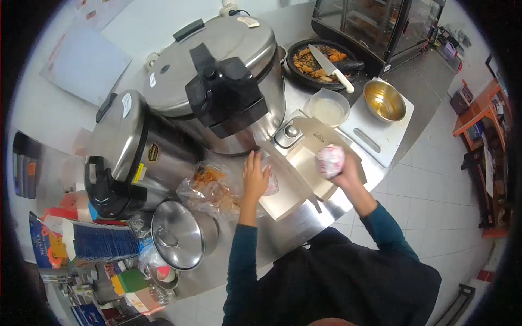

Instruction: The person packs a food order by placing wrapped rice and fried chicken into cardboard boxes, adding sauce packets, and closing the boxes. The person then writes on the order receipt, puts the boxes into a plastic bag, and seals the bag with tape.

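Observation:
My right hand (349, 171) is wrapped round a ball-shaped paper-wrapped bundle (330, 161), white with red print. It holds the bundle over an open cardboard box (304, 157) with a raised lid. My left hand (254, 176), fingers stretched and apart, rests at the left edge of a second open cardboard box (283, 201). Inside that box, beside my left fingers, lies another wrapped bundle (271, 183), partly hidden. Just left of my left hand sits a clear plastic bag (212, 190) with orange-brown shredded food.
Two large steel rice cookers (217, 43) (163, 146) stand at the back left, with a lidded pot (179, 233) in front. Towards the back right are a stone mortar (310, 81) with a knife (329, 65), a plastic bowl (328, 107), a steel bowl (384, 100) and a cutting board (375, 130).

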The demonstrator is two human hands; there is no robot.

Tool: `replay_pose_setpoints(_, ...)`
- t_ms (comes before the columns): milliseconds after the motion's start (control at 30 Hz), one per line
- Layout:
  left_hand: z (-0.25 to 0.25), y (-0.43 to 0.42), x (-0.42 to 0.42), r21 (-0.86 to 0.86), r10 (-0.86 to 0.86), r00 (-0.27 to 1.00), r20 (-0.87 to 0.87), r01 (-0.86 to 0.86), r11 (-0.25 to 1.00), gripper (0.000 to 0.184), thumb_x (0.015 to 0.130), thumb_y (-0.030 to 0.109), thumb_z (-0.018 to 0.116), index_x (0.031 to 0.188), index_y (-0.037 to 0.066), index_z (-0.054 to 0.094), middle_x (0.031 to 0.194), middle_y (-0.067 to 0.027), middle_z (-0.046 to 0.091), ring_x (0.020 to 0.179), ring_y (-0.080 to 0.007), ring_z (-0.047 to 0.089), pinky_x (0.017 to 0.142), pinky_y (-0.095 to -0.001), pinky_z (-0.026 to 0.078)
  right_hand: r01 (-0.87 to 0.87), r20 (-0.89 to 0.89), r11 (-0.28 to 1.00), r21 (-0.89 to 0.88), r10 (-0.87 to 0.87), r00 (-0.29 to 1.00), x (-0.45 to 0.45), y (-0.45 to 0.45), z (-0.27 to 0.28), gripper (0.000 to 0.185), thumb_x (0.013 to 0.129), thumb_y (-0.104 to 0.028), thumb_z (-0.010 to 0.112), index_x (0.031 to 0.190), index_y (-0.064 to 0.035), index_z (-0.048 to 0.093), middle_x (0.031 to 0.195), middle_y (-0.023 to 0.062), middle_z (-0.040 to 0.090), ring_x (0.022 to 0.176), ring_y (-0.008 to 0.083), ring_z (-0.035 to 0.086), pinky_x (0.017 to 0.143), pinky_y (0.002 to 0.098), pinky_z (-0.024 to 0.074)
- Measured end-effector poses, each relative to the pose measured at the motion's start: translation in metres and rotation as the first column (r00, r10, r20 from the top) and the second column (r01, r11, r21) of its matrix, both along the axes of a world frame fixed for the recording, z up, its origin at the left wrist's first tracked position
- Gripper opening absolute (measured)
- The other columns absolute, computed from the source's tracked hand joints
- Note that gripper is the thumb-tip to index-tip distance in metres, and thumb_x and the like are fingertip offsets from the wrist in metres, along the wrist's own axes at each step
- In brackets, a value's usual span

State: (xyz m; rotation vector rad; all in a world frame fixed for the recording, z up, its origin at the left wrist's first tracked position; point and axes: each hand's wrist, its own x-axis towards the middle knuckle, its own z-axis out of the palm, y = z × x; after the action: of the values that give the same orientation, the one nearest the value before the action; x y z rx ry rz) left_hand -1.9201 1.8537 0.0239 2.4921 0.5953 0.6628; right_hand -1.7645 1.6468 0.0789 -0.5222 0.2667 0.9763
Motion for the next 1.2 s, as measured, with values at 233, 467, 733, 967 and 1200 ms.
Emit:
replay_pose_setpoints(233, -0.033, -0.01, -0.012, 0.063, 0.205, 0.945, -0.255, -0.195, 0.979, 0.037, 0.084, 0.015, 0.05, 0.121, 0.017, 0.043, 0.106, -0.0112, 0.053, 0.1, -0.031, 0.049, 0.082, -0.0459, 0.036, 0.311, -0.058, 0.736, -0.601, -0.429, 0.902, -0.003, 0.086, -0.137, 0.03, 0.085, -0.016, 0.045, 0.111, -0.0015, 0.051, 0.103, 0.015, 0.056, 0.091, 0.0285, 0.056, 0.079, 0.043, 0.047)
replay_pose_setpoints(467, -0.023, -0.013, -0.027, 0.028, 0.218, 0.896, -0.387, -0.225, 0.974, 0.031, 0.086, 0.019, 0.046, 0.116, 0.013, 0.045, 0.099, -0.0178, 0.057, 0.09, -0.0377, 0.055, 0.076, -0.0455, 0.041, 0.643, 0.833, 0.559, -0.524, 0.177, 0.524, -0.075, -0.024, -0.07, 0.036, 0.072, -0.012, 0.055, 0.107, -0.0125, 0.052, 0.111, 0.0115, 0.038, 0.094, 0.02, 0.04, 0.084, 0.0313, 0.0337)
replay_pose_setpoints(733, -0.035, 0.019, -0.036, -0.027, 0.127, 0.868, -0.48, -0.159, 0.987, 0.024, 0.084, 0.019, 0.045, 0.102, 0.005, 0.054, 0.09, -0.0196, 0.061, 0.086, -0.0379, 0.057, 0.071, -0.0464, 0.044, 0.584, 0.764, 0.508, -0.633, 0.533, 0.365, -0.047, -0.055, -0.109, 0.046, 0.071, -0.006, 0.051, 0.117, -0.0095, 0.047, 0.102, 0.0195, 0.05, 0.082, 0.0283, 0.056, 0.068, 0.0352, 0.0478)
replay_pose_setpoints(967, 0.006, -0.018, -0.031, -0.211, 0.126, 0.945, -0.3, -0.194, 0.958, 0.024, 0.088, 0.015, 0.046, 0.1, -0.004, 0.053, 0.094, -0.0236, 0.059, 0.088, -0.0363, 0.057, 0.075, -0.0365, 0.043, 0.6, 0.784, 0.525, -0.604, 0.528, 0.327, -0.01, -0.113, -0.093, 0.045, 0.066, 0.0, 0.047, 0.11, -0.0017, 0.052, 0.094, 0.0208, 0.058, 0.067, 0.0228, 0.059, 0.062, 0.0306, 0.0482)
replay_pose_setpoints(1200, 0.053, -0.102, 0.038, -0.329, 0.166, 0.982, -0.088, -0.186, 0.926, 0.032, 0.088, 0.013, 0.046, 0.112, -0.007, 0.048, 0.099, -0.0179, 0.058, 0.091, -0.0222, 0.055, 0.081, -0.03, 0.04, 0.442, 0.752, 0.628, -0.64, 0.394, 0.528, 0.066, -0.244, -0.054, 0.041, 0.068, 0.001, 0.046, 0.108, -0.0036, 0.055, 0.066, 0.016, 0.057, 0.05, 0.0179, 0.054, 0.051, 0.0306, 0.0445)
